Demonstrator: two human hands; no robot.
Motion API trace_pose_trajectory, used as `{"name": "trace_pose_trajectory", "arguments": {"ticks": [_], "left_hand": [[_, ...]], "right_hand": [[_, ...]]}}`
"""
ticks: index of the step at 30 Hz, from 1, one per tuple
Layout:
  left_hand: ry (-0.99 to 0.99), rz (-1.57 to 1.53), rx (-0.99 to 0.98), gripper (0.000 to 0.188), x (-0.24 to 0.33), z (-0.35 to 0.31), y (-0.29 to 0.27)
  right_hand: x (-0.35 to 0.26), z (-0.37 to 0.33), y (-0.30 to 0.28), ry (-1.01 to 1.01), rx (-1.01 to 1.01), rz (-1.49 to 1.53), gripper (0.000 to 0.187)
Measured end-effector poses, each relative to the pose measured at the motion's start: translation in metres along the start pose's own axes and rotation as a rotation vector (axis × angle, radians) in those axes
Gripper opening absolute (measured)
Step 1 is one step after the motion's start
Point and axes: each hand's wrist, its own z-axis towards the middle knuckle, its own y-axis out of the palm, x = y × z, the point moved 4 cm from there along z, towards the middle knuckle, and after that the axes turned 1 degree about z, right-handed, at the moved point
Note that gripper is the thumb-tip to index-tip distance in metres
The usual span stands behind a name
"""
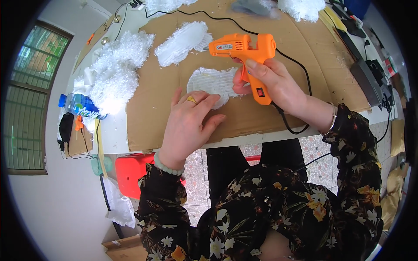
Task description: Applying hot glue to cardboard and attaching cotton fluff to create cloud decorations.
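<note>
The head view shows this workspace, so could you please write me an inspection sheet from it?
Surface: brown cardboard sheet over a white table.
Job's things: orange glue gun, raised; white ribbed pad on the cardboard, second ribbed pad beyond it.
Clutter: white shredded filler and blue-capped plastic bottle, both at left.
Hands: right hand grips the glue gun's handle; left hand is empty, fingers by the nearer pad, contact unclear.
Cables: black cable loops from the glue gun's handle.
Surroundings: red stool and barred window, both at left.
</note>
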Motion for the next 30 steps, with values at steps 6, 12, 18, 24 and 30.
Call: {"name": "trace_pose_trajectory", "arguments": {"ticks": [6, 12, 18, 24, 30], "left_hand": [[-0.168, -0.288, 0.123, 0.017, -0.045, 0.017, 0.003], [-0.173, -0.252, 0.065, 0.016, -0.073, 0.063, 0.013], [-0.065, -0.197, -0.096, 0.019, -0.07, 0.081, 0.026], [-0.09, -0.345, -0.162, 0.016, -0.063, 0.072, 0.016], [0.078, -0.21, -0.066, 0.017, -0.053, 0.062, 0.011]], "right_hand": [[0.012, 0.002, -0.002, -0.054, 0.039, 0.029, 0.05], [0.01, 0.002, 0.001, -0.056, 0.048, 0.077, 0.051], [0.014, 0.002, -0.005, -0.027, 0.097, 0.1, 0.05], [0.013, 0.003, -0.004, -0.012, 0.089, 0.118, 0.05], [0.018, 0.004, -0.007, 0.011, 0.081, 0.117, 0.05]]}}
